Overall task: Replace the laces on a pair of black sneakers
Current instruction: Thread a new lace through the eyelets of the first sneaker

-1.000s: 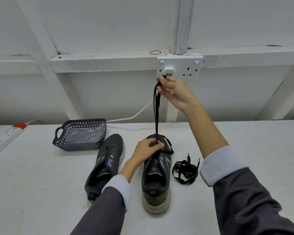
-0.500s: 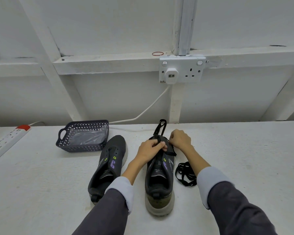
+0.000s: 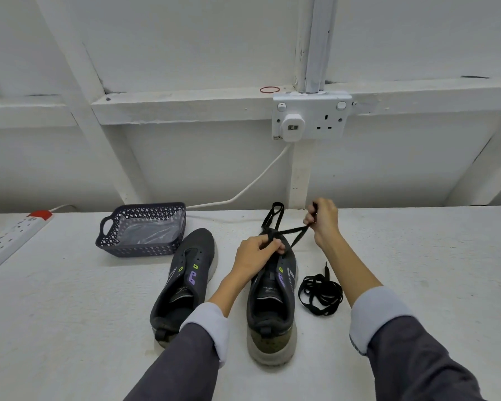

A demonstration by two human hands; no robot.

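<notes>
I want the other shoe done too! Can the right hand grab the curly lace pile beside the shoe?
Probably yes, once it lets go. The right hand pinches the lace on the right-hand sneaker, but the coiled lace lies uncovered on the table just beside that wrist, with nothing between.

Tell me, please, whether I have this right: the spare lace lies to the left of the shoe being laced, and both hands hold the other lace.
Not quite. The head view shows the spare lace lying to the right of the shoe being laced, not its left. The rest holds: the left hand and right hand both hold the other lace.
</notes>
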